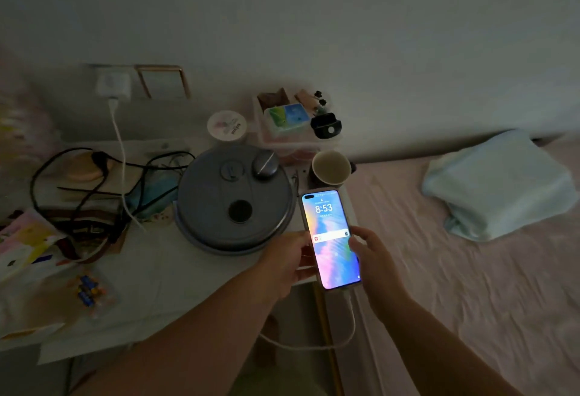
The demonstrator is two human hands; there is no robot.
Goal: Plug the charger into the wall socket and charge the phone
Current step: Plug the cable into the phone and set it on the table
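The phone [329,237] is lit, screen up, showing 8:53, and lies at the right edge of the white table [175,273]. My left hand [285,260] grips its left side and my right hand [372,257] its right side. A white cable [317,346] runs from the phone's bottom end, loops below the table edge and climbs across the tabletop to the white charger [113,103]. The charger sits in the wall socket [113,83] at the back left.
A round grey lidded appliance [233,198] fills the table's middle, just left of the phone. A cup [331,166] stands behind the phone. Tangled black cords [94,188] and papers [28,242] lie at left. A bed with a folded blue blanket [499,185] is at right.
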